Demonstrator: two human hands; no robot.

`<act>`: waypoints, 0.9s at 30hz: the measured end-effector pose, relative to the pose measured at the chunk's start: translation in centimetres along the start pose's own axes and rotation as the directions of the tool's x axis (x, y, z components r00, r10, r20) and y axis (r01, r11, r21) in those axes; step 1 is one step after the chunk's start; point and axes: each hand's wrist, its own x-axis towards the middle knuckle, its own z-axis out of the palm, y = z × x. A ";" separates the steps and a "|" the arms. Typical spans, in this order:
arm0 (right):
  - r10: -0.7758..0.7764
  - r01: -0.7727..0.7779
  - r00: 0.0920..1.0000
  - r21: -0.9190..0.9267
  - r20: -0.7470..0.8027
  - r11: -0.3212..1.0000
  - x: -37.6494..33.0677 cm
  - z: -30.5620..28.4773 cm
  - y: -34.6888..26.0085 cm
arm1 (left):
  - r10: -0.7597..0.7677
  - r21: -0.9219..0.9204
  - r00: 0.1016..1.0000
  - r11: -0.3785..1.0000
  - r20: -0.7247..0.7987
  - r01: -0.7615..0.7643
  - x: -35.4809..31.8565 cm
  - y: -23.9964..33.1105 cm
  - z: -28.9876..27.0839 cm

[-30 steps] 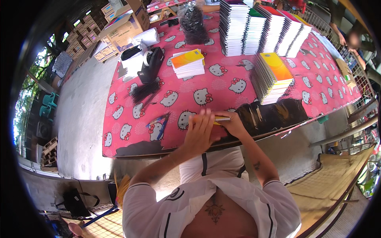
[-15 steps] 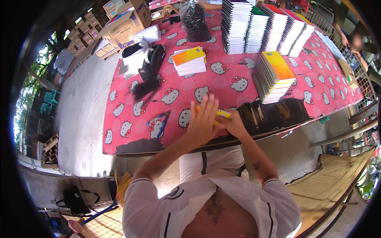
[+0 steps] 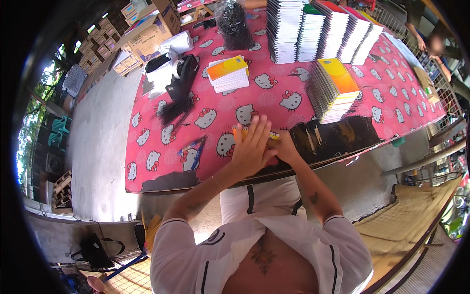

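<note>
At the table's near edge, a small yellow-orange notebook point(image 3: 274, 135) lies mostly hidden beneath my hands. My left hand point(image 3: 252, 147) rests over it with fingers stretched out and close together. The notebook's right end is gripped by my right hand point(image 3: 286, 148), whose fingertips are partly hidden. Left of them, a few blue pens or thin tools point(image 3: 195, 153) lie on the pink cat-print tablecloth point(image 3: 223, 113). Ahead sits a loose pile of orange-covered booklets point(image 3: 229, 76). A stack of spiral notebooks with yellow-orange covers point(image 3: 338, 93) stands to the right.
Tall stacks of spiral notebooks point(image 3: 285, 34) rise at the back, beside a plastic bag of black coils point(image 3: 233, 27). A black tape dispenser point(image 3: 183, 76) and loose black binding coils point(image 3: 175, 112) occupy the left side. Cardboard boxes point(image 3: 149, 34) stand beyond. Another person's arm point(image 3: 416, 36) shows far right.
The view has shifted slightly. My left hand stays over the notebook, and my right hand has moved a little closer to it, covering more of the notebook's right end.
</note>
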 end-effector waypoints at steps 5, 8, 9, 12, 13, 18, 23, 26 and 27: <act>-0.044 0.045 0.999 -0.027 0.033 0.999 0.1 -0.1 0.0 | -0.019 -0.072 0.983 0.997 -0.182 0.006 0.8 -0.6 -0.2; 0.012 0.003 0.996 -0.160 0.091 0.987 0.1 -1.1 -1.3 | 0.035 -0.184 0.989 0.981 -0.142 -0.061 1.4 -2.4 -0.2; -0.038 0.055 0.995 -0.193 0.093 0.980 -0.4 -1.4 -2.8 | 0.011 -0.204 0.988 0.978 -0.153 -0.042 1.1 -2.5 -0.1; -0.069 0.069 0.994 0.009 0.090 0.998 -0.7 -3.6 -3.4 | -0.007 -0.238 0.981 0.970 -0.196 -0.041 1.4 -2.3 0.0; -0.054 0.043 0.994 0.126 0.091 0.991 -0.8 -4.9 -3.4 | 0.004 -0.240 0.977 0.969 -0.215 -0.057 1.6 -2.1 0.2; -0.006 0.018 0.993 -0.096 0.122 0.995 0.2 -6.8 -3.1 | -0.017 -0.283 0.983 0.958 -0.182 -0.036 2.0 -1.7 -0.1; -0.118 0.138 0.988 -0.219 0.099 0.966 0.4 -5.3 -4.2 | -0.016 -0.204 0.997 0.979 -0.073 0.001 1.6 -1.8 -1.3; -0.135 0.081 0.984 -0.389 -0.115 0.918 -0.5 -4.0 -5.8 | 0.104 -0.190 0.984 0.973 -0.146 -0.131 2.3 -1.4 -1.7; -0.120 0.063 0.981 -0.331 -0.153 0.942 -0.7 -4.2 -6.0 | 0.115 -0.222 0.981 0.964 -0.157 -0.148 3.0 -1.6 -2.0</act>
